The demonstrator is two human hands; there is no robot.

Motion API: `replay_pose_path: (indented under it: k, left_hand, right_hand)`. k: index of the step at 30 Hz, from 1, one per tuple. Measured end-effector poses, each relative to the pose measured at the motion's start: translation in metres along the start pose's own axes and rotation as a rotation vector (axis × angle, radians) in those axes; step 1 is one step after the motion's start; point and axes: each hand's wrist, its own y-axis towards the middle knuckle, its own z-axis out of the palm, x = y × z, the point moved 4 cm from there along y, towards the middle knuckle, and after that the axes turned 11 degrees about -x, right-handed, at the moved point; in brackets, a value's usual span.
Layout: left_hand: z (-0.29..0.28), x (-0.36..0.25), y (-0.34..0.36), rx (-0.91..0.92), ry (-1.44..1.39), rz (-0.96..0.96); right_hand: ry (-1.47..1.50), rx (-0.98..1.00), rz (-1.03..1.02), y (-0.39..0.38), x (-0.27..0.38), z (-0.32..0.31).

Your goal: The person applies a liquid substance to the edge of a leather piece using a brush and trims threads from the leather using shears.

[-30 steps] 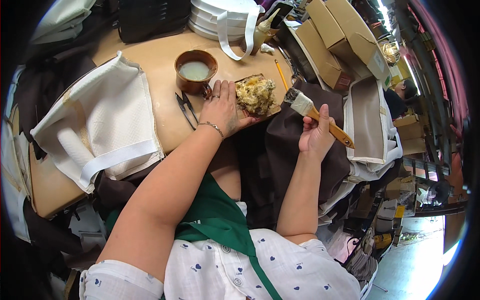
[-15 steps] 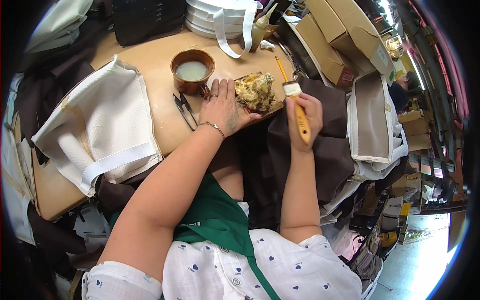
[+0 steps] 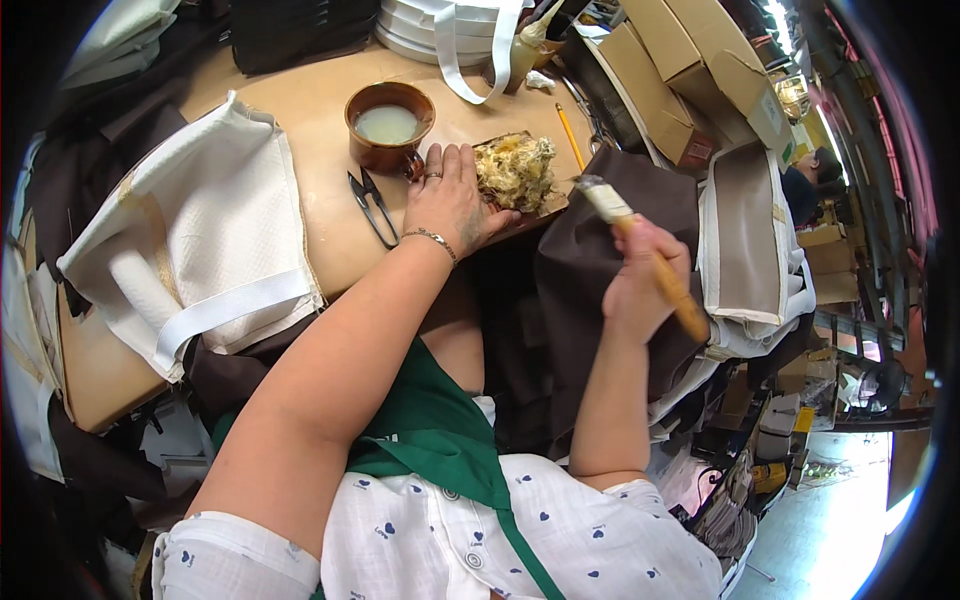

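My right hand point(image 3: 648, 272), closed round the wooden handle of a flat paintbrush point(image 3: 612, 205), holds it tilted over dark brown fabric, its bristles up and to the left. My left hand point(image 3: 450, 200) lies on the table with fingers stretched out, against the left side of a crusty yellow-white lump point(image 3: 516, 170). Its thumb reaches along the lump's near edge. A flat brown piece shows under the lump, at the table's front edge. Beyond my left fingers stands a brown mug point(image 3: 385, 150) of cloudy whitish liquid. Thread snips point(image 3: 372, 208) lie left of my left wrist.
A white quilted fabric piece point(image 3: 225, 230) with a strap covers the table's left. Rolls of white webbing point(image 3: 410, 45), a squeeze bottle point(image 3: 522, 58) and a pencil point(image 3: 570, 135) lie at the back. Cardboard boxes point(image 3: 650, 85) and a white-edged bag point(image 3: 742, 240) stand at the right.
My right hand has moved right and slightly down with the paintbrush, away from the lump, and the brush has tilted more. My left hand stays about where it was.
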Motion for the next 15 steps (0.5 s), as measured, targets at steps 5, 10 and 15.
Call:
replay_pose_path:
  k: [5,10,15]
  left_hand:
    - [-0.003,0.002,0.002,-0.018,0.023,0.017]
    - [-0.004,-0.002,-0.001,0.023,0.023,0.044]
    - [-0.004,0.002,-0.001,0.007,0.022,0.039]
  right_hand:
    - [0.327,-0.236,0.68,0.007,-0.009,-0.005]
    - [0.31,-0.309,0.742,0.001,-0.021,-0.003]
    - [0.3,-0.291,0.674,-0.001,-0.022,0.007]
